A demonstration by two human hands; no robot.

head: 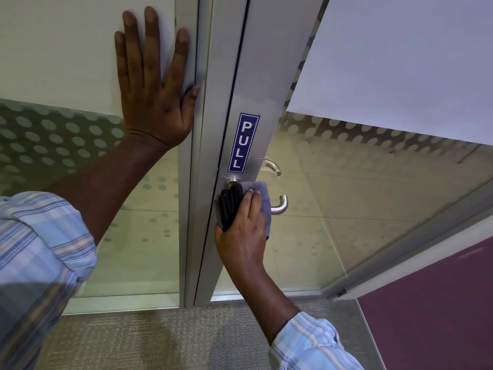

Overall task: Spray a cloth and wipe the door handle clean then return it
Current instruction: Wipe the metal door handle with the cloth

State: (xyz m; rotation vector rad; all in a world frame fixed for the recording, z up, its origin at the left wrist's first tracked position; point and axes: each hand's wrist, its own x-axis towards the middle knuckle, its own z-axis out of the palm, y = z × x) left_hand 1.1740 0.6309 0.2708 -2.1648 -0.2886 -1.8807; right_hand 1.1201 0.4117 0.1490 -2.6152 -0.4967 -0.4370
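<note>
Right hand [241, 231] gripping folded grey-blue cloth [260, 198] over silver door handle [280, 206], left hand [154, 84] splayed flat.

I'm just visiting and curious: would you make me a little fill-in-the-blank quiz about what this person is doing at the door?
1. The sticker above the door handle reads ____.
2. The right hand presses a ____ against the handle.
3. The left hand rests flat with fingers ____ beside the door frame.
4. Both sleeves are ____ in pattern.

Missing words: PULL; cloth; spread; striped
</note>
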